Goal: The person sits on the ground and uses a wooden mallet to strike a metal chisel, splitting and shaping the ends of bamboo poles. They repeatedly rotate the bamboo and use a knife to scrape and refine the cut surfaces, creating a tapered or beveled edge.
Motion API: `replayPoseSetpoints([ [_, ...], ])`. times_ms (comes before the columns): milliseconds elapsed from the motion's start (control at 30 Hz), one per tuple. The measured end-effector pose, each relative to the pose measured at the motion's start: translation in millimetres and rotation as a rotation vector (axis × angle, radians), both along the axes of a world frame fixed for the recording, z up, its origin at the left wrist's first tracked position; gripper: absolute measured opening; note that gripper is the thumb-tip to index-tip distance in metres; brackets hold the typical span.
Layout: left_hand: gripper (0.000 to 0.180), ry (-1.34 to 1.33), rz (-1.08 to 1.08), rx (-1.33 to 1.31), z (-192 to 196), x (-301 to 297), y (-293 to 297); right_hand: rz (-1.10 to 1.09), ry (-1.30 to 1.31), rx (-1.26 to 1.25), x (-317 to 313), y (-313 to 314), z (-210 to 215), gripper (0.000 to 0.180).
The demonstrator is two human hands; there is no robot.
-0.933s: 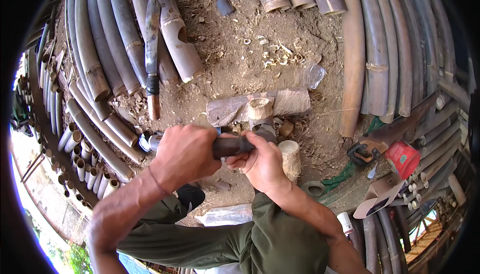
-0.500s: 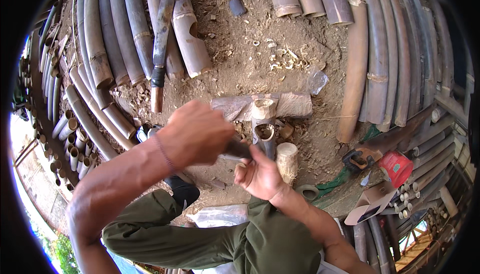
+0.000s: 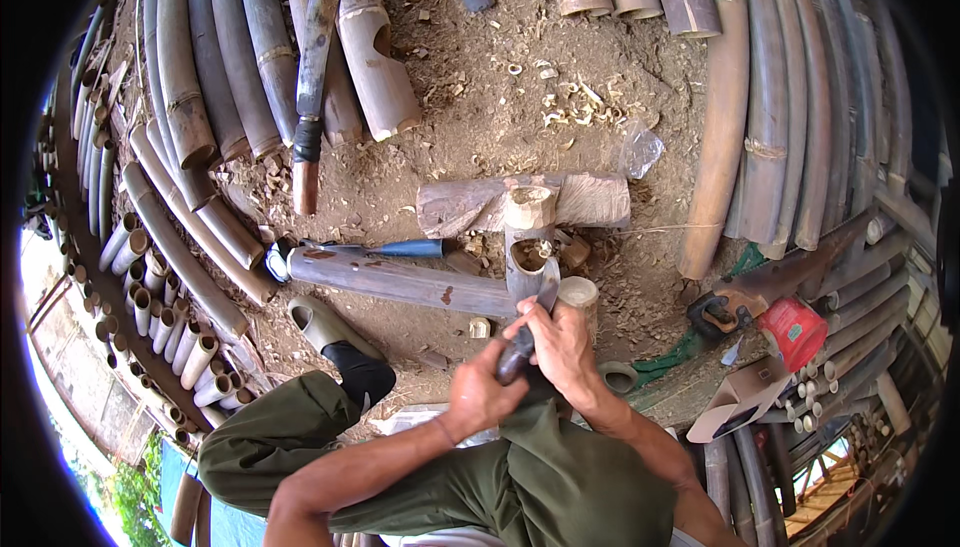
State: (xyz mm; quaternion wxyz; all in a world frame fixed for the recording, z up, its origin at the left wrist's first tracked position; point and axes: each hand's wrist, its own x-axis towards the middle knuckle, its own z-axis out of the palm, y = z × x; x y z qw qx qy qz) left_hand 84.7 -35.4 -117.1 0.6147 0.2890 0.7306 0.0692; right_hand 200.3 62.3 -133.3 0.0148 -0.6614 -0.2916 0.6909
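Observation:
My left hand (image 3: pixel 482 387) is wrapped around the dark handle of a knife (image 3: pixel 549 285), whose blade points away from me. Against it, my right hand (image 3: pixel 562 352) is closed, its fingers at the base of the blade. Just beyond the blade is an upright-leaning bamboo tube (image 3: pixel 527 229) with a pale, carved rim and an oval hole in its side. Shavings sit in that hole. The tube's lower end is hidden behind my hands. It leans on a short log (image 3: pixel 455 209) lying crosswise. A pale round wooden block (image 3: pixel 578 293) stands beside my right hand.
A long bamboo pole (image 3: pixel 400 282) lies to the left, with a blue-handled tool (image 3: pixel 408 248) behind it. A large machete (image 3: pixel 318 57) rests on bamboo at the far left. To the right are a handsaw (image 3: pixel 775 282), a red container (image 3: pixel 793 335) and stacked bamboo (image 3: pixel 765 117).
My left hand has come down and toward me with the knife, uncovering the bamboo pole. My right hand has shifted slightly right and closed at the blade's base.

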Motion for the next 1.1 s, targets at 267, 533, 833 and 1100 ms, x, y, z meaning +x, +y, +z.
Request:
replayPoseSetpoints([
  [267, 0.044, 0.174, -0.612, 0.233, 12, -41, 27, -0.282, 0.258, -0.1, 3, -17, -12, 0.03],
  [533, 0.033, 0.039, -1.268, 0.117, 41, -125, 144, -0.69, 0.803, -0.589, -12, -6, -5, 0.032],
  [833, 0.041, -0.053, -0.478, 0.061, 2, -54, 27, -0.069, 0.156, -0.16, -1, -2, -3, 0.032],
  [1100, 0.059, -0.066, -0.058, -0.029, -7, 17, 12, 0.134, -0.19, 0.165, -3, -6, -13, 0.04],
])
